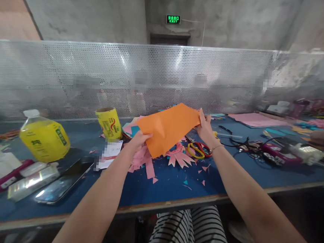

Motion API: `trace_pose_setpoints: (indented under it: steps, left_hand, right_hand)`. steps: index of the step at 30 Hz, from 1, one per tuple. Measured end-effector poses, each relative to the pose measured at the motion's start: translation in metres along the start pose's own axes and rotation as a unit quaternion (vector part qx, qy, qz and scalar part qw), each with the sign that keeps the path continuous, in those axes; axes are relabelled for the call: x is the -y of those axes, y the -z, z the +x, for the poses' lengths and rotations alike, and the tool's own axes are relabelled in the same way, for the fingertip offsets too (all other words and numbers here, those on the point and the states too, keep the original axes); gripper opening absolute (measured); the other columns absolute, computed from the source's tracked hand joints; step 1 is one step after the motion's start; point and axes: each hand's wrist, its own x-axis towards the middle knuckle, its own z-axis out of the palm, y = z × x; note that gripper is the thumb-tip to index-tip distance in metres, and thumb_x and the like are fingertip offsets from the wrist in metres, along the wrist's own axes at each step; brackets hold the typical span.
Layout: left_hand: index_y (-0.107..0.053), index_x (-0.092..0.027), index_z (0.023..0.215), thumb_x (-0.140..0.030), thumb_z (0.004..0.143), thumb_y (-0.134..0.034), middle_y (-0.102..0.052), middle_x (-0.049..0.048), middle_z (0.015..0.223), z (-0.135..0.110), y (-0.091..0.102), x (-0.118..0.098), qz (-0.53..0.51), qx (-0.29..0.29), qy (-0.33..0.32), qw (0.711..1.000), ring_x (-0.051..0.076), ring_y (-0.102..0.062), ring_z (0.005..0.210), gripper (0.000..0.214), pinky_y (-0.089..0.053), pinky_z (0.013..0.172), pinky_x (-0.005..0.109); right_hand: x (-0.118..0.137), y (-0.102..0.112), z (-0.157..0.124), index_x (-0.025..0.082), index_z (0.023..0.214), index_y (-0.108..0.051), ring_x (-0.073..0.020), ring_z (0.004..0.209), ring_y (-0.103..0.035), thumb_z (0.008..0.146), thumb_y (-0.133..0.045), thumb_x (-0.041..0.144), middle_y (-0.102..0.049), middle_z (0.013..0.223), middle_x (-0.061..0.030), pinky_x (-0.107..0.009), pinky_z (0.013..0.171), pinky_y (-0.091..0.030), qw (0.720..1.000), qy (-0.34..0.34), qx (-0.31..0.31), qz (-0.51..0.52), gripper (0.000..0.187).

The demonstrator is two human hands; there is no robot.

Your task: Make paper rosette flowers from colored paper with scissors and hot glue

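Observation:
An orange sheet of paper point(165, 127) is held up over the table between both of my hands. My left hand point(138, 144) pinches its lower left edge, thumb on top. At the upper right corner, my right hand point(205, 128) grips the sheet between thumb and fingers. Beneath the sheet lie cut pink paper pieces point(149, 168) and a pink fringed paper piece point(178, 157), partly hidden by it. Yellow-handled scissors point(195, 151) rest near my right wrist, next to a red handle.
On the left stand a yellow-labelled bottle point(45, 136) and a yellow tube point(109, 124), with a phone point(61, 183) in front. Pink sheets point(257, 119) lie at the back right. A purple power strip point(281, 155) and cables are at right. A perforated metal screen point(165, 77) borders the table.

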Motion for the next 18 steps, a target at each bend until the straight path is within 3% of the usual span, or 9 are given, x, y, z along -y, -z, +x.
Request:
trace_pose_setpoints:
  steps: [2, 5, 12, 15, 16, 18]
  left_hand:
    - [-0.063, -0.017, 0.095, -0.014, 0.057, -0.073, -0.068, 0.0086, 0.102, 0.005, 0.005, 0.003, 0.019, -0.052, -0.019, 0.998, 0.023, -0.064, 0.09, 0.04, -0.054, 0.069, 0.032]
    - [-0.063, -0.017, 0.091, -0.013, 0.06, -0.069, -0.07, 0.0079, 0.096, 0.007, 0.008, 0.002, -0.004, -0.095, 0.005, 0.995, 0.022, -0.065, 0.089, 0.032, -0.053, 0.065, 0.03]
    - [-0.062, -0.015, 0.084, -0.006, 0.059, -0.064, -0.07, 0.007, 0.084, 0.007, 0.003, -0.004, -0.094, -0.068, 0.073, 0.991, 0.021, -0.066, 0.086, 0.027, -0.054, 0.074, 0.032]
    - [-0.061, -0.016, 0.087, -0.007, 0.061, -0.063, -0.07, 0.0066, 0.088, 0.013, 0.007, 0.001, -0.066, -0.104, 0.038, 0.992, 0.021, -0.065, 0.089, 0.028, -0.054, 0.075, 0.033]
    - [-0.061, -0.017, 0.089, -0.008, 0.063, -0.061, -0.069, 0.0061, 0.091, 0.016, 0.01, 0.003, -0.054, -0.126, 0.016, 0.99, 0.021, -0.064, 0.091, 0.028, -0.053, 0.075, 0.033]
    - [-0.059, -0.018, 0.096, -0.011, 0.066, -0.06, -0.068, 0.0052, 0.096, 0.024, 0.018, 0.009, -0.026, -0.16, -0.039, 0.986, 0.02, -0.062, 0.097, 0.031, -0.052, 0.077, 0.031]
  right_hand:
    - [0.003, 0.003, 0.0, 0.014, 0.144, -0.017, -0.0248, 0.113, -0.046, 0.073, -0.032, 0.005, -0.04, 0.12, -0.016, -0.046, 0.099, -0.037, 1.0, -0.005, 0.016, 0.006, 0.073]
    - [0.008, 0.009, -0.001, 0.017, 0.144, -0.018, -0.0245, 0.111, -0.048, 0.074, -0.031, 0.006, -0.042, 0.121, -0.015, -0.046, 0.099, -0.037, 0.999, -0.007, 0.027, 0.017, 0.072]
    - [0.015, 0.021, 0.0, 0.016, 0.146, -0.006, -0.0268, 0.112, -0.049, 0.073, -0.033, 0.008, -0.04, 0.131, -0.0165, -0.045, 0.094, -0.04, 1.0, -0.013, 0.013, 0.012, 0.078]
    - [0.013, 0.021, -0.001, 0.009, 0.142, -0.021, -0.0272, 0.11, -0.051, 0.076, -0.036, 0.012, -0.045, 0.128, -0.0198, -0.041, 0.09, -0.042, 0.999, -0.036, 0.031, -0.015, 0.068]
    - [0.013, 0.021, -0.001, 0.007, 0.137, -0.031, -0.0277, 0.106, -0.054, 0.078, -0.038, 0.017, -0.05, 0.122, -0.0206, -0.04, 0.086, -0.044, 0.996, -0.056, 0.062, -0.035, 0.06]
    - [0.016, 0.023, -0.004, 0.006, 0.116, -0.054, -0.0284, 0.093, -0.06, 0.079, -0.044, 0.03, -0.062, 0.101, -0.0191, -0.037, 0.076, -0.047, 0.974, -0.101, 0.184, -0.086, 0.045]
